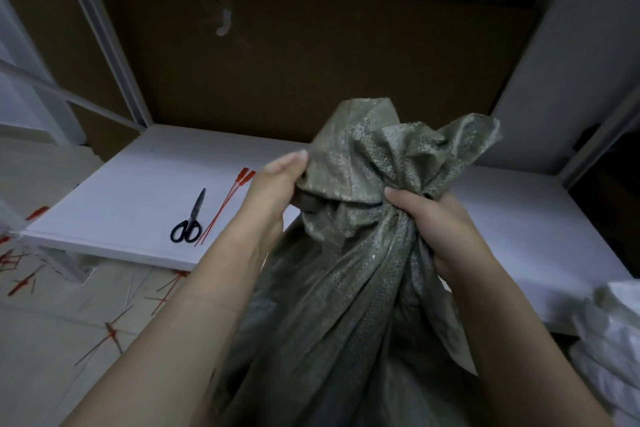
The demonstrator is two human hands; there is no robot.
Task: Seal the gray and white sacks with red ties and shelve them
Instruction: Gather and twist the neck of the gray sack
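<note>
1. Left hand (277, 180) pinches the gray sack's (346, 288) crumpled mouth; right hand (436, 218) curls round its bunched neck, at centre.
2. Scissors (188, 218) and red ties (228, 201) lie on the shelf (138, 184) at 9 o'clock.
3. White sack (609, 340) at 4 o'clock; scattered ties (110, 333) on the floor (52, 374) at 8 o'clock.

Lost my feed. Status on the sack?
Left hand, right hand gripping gray sack neck, bunched. No tie visible on it. Red ties, scissors on white shelf.
</note>
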